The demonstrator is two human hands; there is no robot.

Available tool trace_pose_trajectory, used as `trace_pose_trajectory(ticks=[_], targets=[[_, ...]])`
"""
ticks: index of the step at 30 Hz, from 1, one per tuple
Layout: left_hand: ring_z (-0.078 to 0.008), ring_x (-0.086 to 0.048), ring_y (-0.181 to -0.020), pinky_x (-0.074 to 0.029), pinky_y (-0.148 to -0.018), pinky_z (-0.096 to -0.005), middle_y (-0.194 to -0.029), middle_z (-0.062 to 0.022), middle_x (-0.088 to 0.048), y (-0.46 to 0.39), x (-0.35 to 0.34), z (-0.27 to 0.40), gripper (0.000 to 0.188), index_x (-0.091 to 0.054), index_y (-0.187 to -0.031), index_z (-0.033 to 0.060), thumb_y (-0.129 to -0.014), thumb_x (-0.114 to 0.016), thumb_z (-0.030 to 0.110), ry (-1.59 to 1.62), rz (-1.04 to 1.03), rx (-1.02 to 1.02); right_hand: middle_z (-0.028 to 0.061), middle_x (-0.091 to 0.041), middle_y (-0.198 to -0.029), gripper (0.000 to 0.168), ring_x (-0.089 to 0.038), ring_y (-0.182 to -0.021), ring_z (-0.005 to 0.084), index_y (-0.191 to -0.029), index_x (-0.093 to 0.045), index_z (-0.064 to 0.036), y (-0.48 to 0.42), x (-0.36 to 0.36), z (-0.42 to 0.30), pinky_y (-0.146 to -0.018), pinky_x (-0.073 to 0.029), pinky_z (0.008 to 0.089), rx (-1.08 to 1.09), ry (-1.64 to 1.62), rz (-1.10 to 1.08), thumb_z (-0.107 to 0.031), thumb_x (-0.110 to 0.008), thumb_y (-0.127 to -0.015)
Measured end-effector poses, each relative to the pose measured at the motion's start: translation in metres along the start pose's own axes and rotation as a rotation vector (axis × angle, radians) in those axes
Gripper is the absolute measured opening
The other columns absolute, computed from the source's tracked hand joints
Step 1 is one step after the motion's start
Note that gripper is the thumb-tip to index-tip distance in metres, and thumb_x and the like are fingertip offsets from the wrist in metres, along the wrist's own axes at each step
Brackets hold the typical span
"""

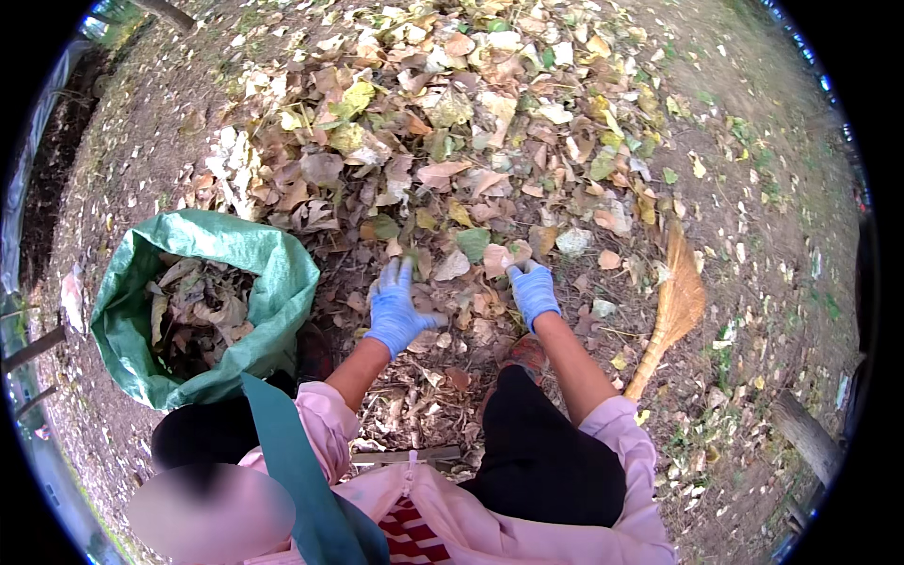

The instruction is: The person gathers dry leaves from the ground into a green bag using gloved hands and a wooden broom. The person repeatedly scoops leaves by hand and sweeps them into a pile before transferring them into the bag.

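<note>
Both hands wear blue gloves with greyish fingertips and reach down to dry fallen leaves (438, 176) on the ground in front of me. My left hand (395, 311) lies low over the leaves, fingers spread and thumb pointing right, with nothing in its grasp. To its right, my right hand (533, 291) has its fingertips bent down at a pale brown leaf (498, 260); whether it grips the leaf is hidden. A green woven plastic sack (282, 265) stands at my left with its mouth rolled wide, and crumpled dry leaves (205, 304) fill what shows of its inside.
A straw hand broom (678, 289) lies on the soil at my right. My shoe (526, 353) is planted between the leaves and my right knee. A wooden strip (406, 455) rests on the ground below me. Tree trunks (805, 434) stand at the right rim.
</note>
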State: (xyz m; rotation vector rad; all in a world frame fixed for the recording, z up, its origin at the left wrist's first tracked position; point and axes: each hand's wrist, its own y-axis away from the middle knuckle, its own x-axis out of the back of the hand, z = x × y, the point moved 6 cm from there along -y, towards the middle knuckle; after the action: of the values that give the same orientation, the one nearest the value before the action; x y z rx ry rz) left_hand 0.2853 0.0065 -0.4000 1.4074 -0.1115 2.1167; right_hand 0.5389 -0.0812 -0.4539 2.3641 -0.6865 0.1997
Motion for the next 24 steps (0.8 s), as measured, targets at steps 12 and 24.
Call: trace_pose_trajectory(ticks=[12,24], targets=[[-0.0363,-0.025,-0.143,-0.026,-0.111,-0.0550,-0.154,-0.0214,-0.023,-0.026,-0.016,0.060,0.122,-0.020,-0.151,0.0106,-0.056,-0.088,0.046,-0.394,-0.157,-0.033,0.0113,-0.069,-0.081,0.016,-0.066,-0.059,0.0175,-0.102,-0.062,0.002,0.036,0.062,-0.010,-0.052,-0.053,0.0291,0.087,-0.371,0.092,-0.012,-0.056,-0.095],[-0.0237,-0.062,-0.096,-0.036,-0.100,-0.0435,-0.089,-0.0071,-0.067,-0.061,-0.061,0.123,0.018,-0.070,-0.093,0.0160,-0.079,-0.058,0.014,-0.371,-0.012,-0.653,0.0055,-0.064,-0.072,0.012,-0.060,-0.059,0.0114,-0.097,-0.062,0.000,0.074,0.071,-0.100,-0.052,-0.051,0.0250,0.240,-0.389,-0.015,-0.011,-0.059,-0.094]])
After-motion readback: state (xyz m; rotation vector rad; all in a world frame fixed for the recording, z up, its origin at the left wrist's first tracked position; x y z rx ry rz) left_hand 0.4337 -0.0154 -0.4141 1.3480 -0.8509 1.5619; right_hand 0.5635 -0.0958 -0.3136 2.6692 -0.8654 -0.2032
